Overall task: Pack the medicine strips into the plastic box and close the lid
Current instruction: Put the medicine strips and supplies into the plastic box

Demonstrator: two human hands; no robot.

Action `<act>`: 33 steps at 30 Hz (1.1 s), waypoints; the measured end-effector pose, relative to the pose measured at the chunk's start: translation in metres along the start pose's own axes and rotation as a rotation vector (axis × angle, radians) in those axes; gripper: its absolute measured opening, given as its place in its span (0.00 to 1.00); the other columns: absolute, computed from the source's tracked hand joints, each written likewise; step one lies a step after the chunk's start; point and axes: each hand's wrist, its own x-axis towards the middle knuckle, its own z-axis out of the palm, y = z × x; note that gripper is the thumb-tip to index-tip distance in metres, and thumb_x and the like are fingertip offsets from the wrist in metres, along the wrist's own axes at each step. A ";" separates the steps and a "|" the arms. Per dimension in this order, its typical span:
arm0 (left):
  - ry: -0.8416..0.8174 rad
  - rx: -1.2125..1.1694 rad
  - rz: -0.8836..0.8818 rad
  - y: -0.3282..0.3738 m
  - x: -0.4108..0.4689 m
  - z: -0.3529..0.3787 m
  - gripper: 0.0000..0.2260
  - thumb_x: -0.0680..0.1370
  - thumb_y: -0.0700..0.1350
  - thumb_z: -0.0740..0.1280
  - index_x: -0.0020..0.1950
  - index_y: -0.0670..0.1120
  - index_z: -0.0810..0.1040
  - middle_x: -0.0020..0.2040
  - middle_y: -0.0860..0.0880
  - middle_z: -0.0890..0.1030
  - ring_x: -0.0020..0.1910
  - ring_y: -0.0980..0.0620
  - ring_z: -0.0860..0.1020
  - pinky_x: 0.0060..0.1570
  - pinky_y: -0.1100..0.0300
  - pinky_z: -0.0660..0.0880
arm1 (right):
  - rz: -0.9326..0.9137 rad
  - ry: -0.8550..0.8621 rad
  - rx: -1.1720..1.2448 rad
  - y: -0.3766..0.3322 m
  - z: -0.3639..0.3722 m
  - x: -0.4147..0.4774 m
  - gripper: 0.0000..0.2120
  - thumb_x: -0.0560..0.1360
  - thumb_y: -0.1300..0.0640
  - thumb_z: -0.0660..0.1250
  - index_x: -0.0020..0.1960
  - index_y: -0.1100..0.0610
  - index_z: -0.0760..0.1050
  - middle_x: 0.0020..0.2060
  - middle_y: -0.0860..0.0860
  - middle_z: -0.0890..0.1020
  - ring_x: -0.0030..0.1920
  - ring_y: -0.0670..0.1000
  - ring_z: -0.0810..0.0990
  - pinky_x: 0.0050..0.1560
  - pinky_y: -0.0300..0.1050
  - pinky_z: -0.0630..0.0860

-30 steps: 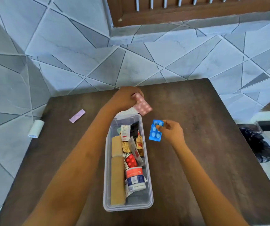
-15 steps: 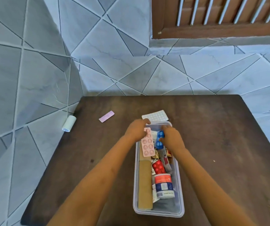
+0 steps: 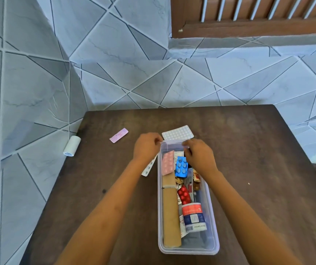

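A clear plastic box [image 3: 188, 249] lies lengthwise on the dark tabletop [image 3: 248, 159] at lower centre, with a pink strip [image 3: 168, 162] and a blue strip [image 3: 181, 167] side by side at its far end. The left hand [image 3: 146, 148] and right hand [image 3: 199, 155] sit at its far rim, fingers curled; whether they grip it is unclear. A white strip [image 3: 178, 132] lies just beyond the box, and a lilac strip [image 3: 119, 135] and a white roll [image 3: 72, 146] lie at middle left.
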 end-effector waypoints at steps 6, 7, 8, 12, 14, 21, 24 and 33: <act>-0.285 0.256 -0.255 -0.035 0.023 0.002 0.14 0.72 0.43 0.71 0.56 0.44 0.77 0.58 0.43 0.80 0.55 0.43 0.78 0.53 0.52 0.75 | 0.102 -0.031 0.139 -0.003 0.002 0.064 0.13 0.75 0.60 0.63 0.59 0.60 0.75 0.57 0.58 0.81 0.56 0.57 0.79 0.55 0.48 0.75; -0.349 0.275 -0.278 -0.037 0.019 0.007 0.19 0.71 0.46 0.72 0.58 0.44 0.74 0.59 0.43 0.78 0.57 0.43 0.77 0.53 0.52 0.75 | 0.126 -0.071 0.138 -0.002 0.005 0.069 0.14 0.75 0.59 0.64 0.59 0.61 0.75 0.57 0.59 0.80 0.56 0.58 0.79 0.55 0.49 0.75; -0.379 0.287 -0.284 -0.035 0.015 0.012 0.23 0.70 0.49 0.73 0.61 0.44 0.72 0.61 0.42 0.76 0.58 0.42 0.77 0.53 0.51 0.75 | 0.140 -0.107 0.132 0.000 0.005 0.075 0.15 0.74 0.59 0.65 0.60 0.61 0.74 0.58 0.59 0.80 0.57 0.59 0.78 0.56 0.50 0.75; -0.383 0.297 -0.352 -0.043 0.022 0.032 0.29 0.69 0.48 0.74 0.65 0.44 0.66 0.64 0.39 0.69 0.59 0.39 0.75 0.55 0.48 0.75 | 0.177 -0.324 0.037 0.005 0.027 0.119 0.23 0.71 0.59 0.70 0.64 0.60 0.69 0.63 0.60 0.75 0.62 0.60 0.74 0.60 0.52 0.73; -0.366 0.257 -0.364 -0.046 0.025 0.037 0.30 0.68 0.45 0.75 0.66 0.44 0.65 0.63 0.39 0.69 0.59 0.39 0.76 0.55 0.48 0.75 | 0.165 -0.430 -0.054 0.009 0.035 0.132 0.30 0.69 0.59 0.73 0.67 0.59 0.65 0.67 0.60 0.71 0.65 0.61 0.71 0.64 0.54 0.71; -0.384 0.196 -0.403 -0.056 0.037 0.039 0.26 0.66 0.44 0.75 0.60 0.45 0.67 0.59 0.41 0.75 0.57 0.40 0.76 0.49 0.51 0.73 | 0.023 -0.616 -0.402 0.018 0.068 0.151 0.37 0.68 0.58 0.73 0.71 0.59 0.59 0.70 0.61 0.65 0.71 0.62 0.63 0.70 0.58 0.62; -0.372 0.193 -0.412 -0.057 0.035 0.038 0.26 0.66 0.45 0.75 0.59 0.46 0.68 0.58 0.42 0.75 0.57 0.41 0.76 0.50 0.51 0.74 | 0.001 -0.622 -0.445 0.019 0.069 0.155 0.36 0.67 0.55 0.74 0.70 0.58 0.61 0.70 0.59 0.67 0.70 0.61 0.63 0.70 0.57 0.60; -0.226 0.139 -0.412 -0.043 0.021 0.022 0.18 0.69 0.43 0.72 0.56 0.46 0.71 0.57 0.43 0.78 0.55 0.41 0.78 0.49 0.52 0.74 | 0.007 -0.251 -0.222 0.003 0.032 0.143 0.11 0.74 0.57 0.64 0.56 0.57 0.75 0.54 0.58 0.82 0.55 0.59 0.78 0.56 0.50 0.72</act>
